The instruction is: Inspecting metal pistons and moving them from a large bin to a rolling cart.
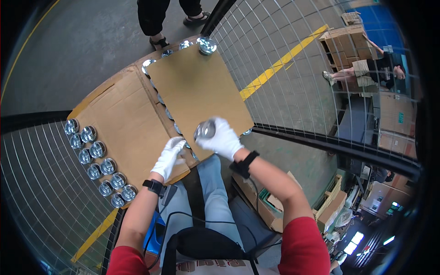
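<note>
Gripping one shiny disc (205, 130) in the white-gloved right hand (222, 137), the person in front of me sits at a stand with two cardboard sheets showing. That disc is somewhat blurred; it sits at the left side of the hand, against the fingers, above the near part of the upper sheet (197, 87). The left hand (169, 155), gloved as well, has its fingers spread loosely around nothing that I can make out, just beside the near left edge of the same sheet. I count eleven standing discs (108, 166) on the left side of the lower sheet (123, 112), in two staggered rows, six in the outer and five in the inner. One single disc (207, 46) lies on the far right corner of the upper sheet. More edge discs (148, 65) peep out around that sheet, mostly along its left edge, too covered for me to number. Each wrist wears one black band, and two mesh panels flank the stand, left and right. Two feet of a bystander (153, 18) show past the far edge; beyond the right mesh, one worker (366, 71) stands by stacked boxes (350, 46).
</note>
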### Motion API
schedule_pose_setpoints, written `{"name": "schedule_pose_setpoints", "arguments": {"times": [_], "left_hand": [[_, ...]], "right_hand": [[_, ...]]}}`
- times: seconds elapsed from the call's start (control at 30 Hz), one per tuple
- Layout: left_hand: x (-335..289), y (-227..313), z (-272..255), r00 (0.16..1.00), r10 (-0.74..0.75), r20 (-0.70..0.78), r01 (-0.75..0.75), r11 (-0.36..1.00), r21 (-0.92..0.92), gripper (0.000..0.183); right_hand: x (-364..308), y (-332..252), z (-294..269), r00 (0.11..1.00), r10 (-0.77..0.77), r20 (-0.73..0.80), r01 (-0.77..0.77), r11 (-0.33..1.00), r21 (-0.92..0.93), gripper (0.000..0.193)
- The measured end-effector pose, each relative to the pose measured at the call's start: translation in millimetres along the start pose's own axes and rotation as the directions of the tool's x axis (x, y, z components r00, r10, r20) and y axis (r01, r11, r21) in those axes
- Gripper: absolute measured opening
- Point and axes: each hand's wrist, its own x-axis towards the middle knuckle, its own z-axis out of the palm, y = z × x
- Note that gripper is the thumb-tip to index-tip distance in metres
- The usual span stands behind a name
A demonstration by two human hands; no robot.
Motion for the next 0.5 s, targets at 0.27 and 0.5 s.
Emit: {"name": "schedule_pose_setpoints", "arguments": {"times": [0.27,0.5], "left_hand": [[103.4,-60.0,-82.8,0.832,0.047,-0.553,0.453,0.518,0.726,0.099],[109.5,-52.5,-42.8,0.774,0.076,-0.629,0.576,0.327,0.749,0.108]], "right_hand": [[233.3,50.2,-35.2,0.965,0.041,-0.257,-0.087,0.981,-0.172,0.080],[338.5,82.2,-20.7,0.944,0.031,-0.330,-0.106,0.971,-0.214,0.089]]}}
